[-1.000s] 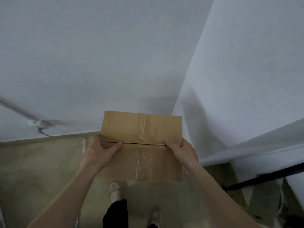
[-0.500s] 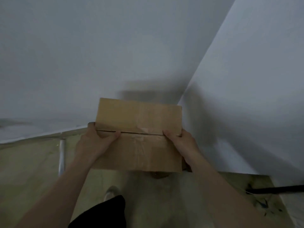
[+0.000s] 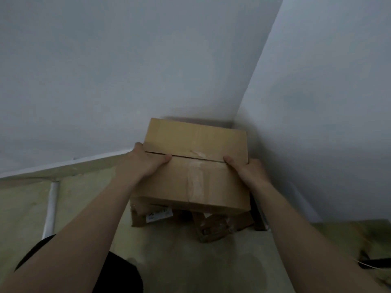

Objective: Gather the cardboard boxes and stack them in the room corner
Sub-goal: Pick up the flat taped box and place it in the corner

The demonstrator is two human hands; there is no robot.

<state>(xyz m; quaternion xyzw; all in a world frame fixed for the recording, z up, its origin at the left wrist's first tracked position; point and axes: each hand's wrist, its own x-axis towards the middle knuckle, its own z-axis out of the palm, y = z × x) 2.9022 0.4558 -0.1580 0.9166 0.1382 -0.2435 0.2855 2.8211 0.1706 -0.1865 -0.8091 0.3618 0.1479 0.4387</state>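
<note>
I hold a brown cardboard box with clear tape across its closed top flaps, right at the corner where two white walls meet. My left hand grips its left edge, thumb on top. My right hand grips its right edge the same way. Beneath it lie other cardboard boxes on the floor in the corner, one with a white label. Whether the held box rests on them I cannot tell.
A white tube lies on the pale floor to the left, running toward the wall. A dark item with a thin cord sits at the right edge. My dark-clothed leg is at the bottom.
I have stepped closer to the corner and lowered the box toward it. The boxes on the floor have come into view under it. Both hands keep their grip.
</note>
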